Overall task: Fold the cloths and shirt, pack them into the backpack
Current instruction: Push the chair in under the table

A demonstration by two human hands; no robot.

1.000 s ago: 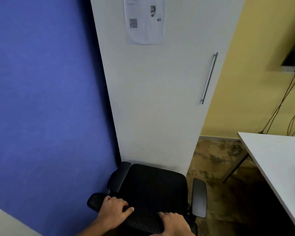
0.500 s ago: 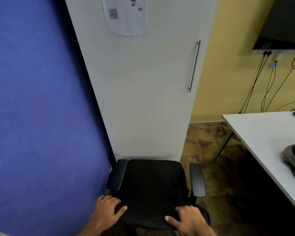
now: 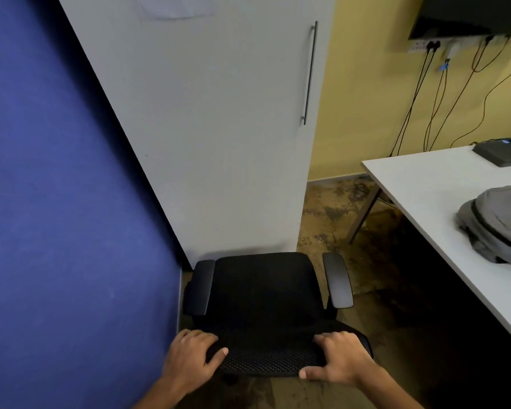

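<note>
Down low, both hands grip the top edge of the black office chair's mesh backrest [image 3: 266, 354] — left hand [image 3: 189, 360] at its left end, right hand [image 3: 338, 361] at its right, fingers curled over. Right of the chair, the grey backpack [image 3: 497, 225] lies on the white table [image 3: 419, 190] — no cloths or shirt visible.

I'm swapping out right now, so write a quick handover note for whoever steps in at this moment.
Left hand: grips the top edge of the black office chair's backrest.
Right hand: grips the same edge further right.
Grey backpack: lies on the white table at the right, looks closed.
Cloths and shirt: not in view.
Done: nothing folded or packed that shows.
Left: leave the chair, find the cloths and shirt, fold them, pack them into the backpack.
</note>
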